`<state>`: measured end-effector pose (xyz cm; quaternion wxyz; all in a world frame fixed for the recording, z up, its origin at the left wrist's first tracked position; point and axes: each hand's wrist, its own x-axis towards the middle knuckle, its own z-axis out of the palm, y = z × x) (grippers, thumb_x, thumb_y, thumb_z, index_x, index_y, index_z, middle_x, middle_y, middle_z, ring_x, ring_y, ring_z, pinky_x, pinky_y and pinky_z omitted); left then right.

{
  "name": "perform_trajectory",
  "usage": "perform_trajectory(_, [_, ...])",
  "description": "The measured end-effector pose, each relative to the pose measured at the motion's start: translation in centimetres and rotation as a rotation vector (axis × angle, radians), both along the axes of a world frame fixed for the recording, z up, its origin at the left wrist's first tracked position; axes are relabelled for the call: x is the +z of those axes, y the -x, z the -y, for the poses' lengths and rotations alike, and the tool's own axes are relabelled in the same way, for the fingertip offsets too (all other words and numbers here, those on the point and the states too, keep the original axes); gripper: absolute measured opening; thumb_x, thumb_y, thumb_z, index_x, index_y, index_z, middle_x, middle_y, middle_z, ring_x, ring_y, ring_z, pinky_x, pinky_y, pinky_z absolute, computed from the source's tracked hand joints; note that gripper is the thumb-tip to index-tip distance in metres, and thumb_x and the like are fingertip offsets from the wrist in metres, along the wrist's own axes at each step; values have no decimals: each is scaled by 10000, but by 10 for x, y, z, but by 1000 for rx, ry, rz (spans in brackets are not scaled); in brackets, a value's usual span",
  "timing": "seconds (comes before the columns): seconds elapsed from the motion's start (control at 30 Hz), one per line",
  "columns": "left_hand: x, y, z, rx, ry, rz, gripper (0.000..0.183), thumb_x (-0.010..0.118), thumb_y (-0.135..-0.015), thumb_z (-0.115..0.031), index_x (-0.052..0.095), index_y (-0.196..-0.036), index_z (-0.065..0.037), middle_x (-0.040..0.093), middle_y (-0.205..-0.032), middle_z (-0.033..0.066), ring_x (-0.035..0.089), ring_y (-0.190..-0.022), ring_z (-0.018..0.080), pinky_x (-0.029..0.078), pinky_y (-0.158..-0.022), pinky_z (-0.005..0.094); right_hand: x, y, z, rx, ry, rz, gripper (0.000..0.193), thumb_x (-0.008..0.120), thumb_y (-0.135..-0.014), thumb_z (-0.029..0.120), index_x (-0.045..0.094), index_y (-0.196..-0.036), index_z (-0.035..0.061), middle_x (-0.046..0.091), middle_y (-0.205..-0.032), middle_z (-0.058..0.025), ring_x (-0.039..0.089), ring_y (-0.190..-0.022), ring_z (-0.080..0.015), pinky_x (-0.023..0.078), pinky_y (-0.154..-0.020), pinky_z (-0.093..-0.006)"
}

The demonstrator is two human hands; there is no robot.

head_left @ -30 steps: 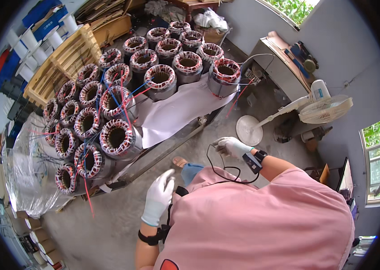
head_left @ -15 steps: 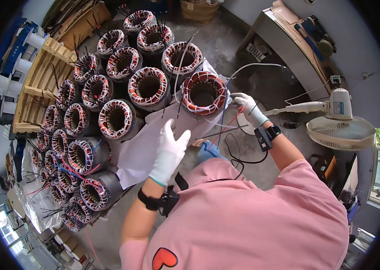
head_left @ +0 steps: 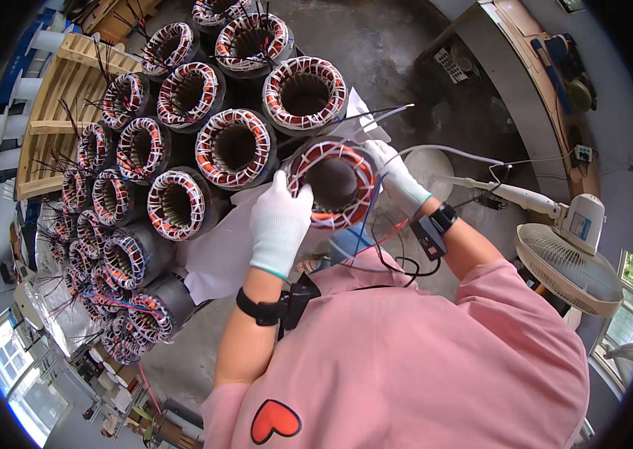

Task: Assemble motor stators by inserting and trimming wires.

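Note:
A motor stator (head_left: 365, 183), a hollow cylinder with a ring of orange windings laced in white, is right in front of me. My left hand (head_left: 280, 221), in a white knit glove, grips its left rim, fingers and thumb curled over the edge. On the opposite side my right hand (head_left: 399, 179), gloved the same way, holds the outer rim; part of its fingers is hidden. Grey, blue and red lead wires (head_left: 451, 152) run from the stator past my right hand. Under and beside it lies a white sheet (head_left: 215, 258).
Several similar stators (head_left: 234, 150) stand packed in rows to the left and beyond. A wooden pallet (head_left: 50, 127) leans at the far left. To my right are a white fan (head_left: 571, 262) and, farther off, a bench (head_left: 533, 82). A round pale disc (head_left: 430, 166) sits on the floor.
My left hand has come up from the sheet onto the stator's left rim. The stator has shifted toward me, away from its neighbour. My right hand stays at its right side.

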<state>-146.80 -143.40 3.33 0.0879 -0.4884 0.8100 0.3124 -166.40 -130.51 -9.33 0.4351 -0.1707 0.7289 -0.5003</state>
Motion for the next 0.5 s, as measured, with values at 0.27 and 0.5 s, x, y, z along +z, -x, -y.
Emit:
perform_trajectory(0.27, [-19, -91, -42, 393, -71, -444, 279, 631, -893, -156, 591, -1166, -117, 696, -954, 229, 663, -868, 459, 514, -698, 550, 14, -34, 13, -66, 177, 592, 387, 565, -1029, 285, 608, -1356, 81, 636, -1274, -79, 576, -1198, -179, 451, -1036, -332])
perform_trajectory(0.5, [-77, -108, -71, 565, -57, -590, 496, 731, -836, -205, 595, -1289, -55, 694, -1024, 237, 659, -974, 435, 511, -844, 501, 49, -58, 9, 193, 2, 641, 563, 487, -1025, 442, 554, -1400, 27, 614, -1391, -129, 589, -1265, -292, 431, -1124, -441])
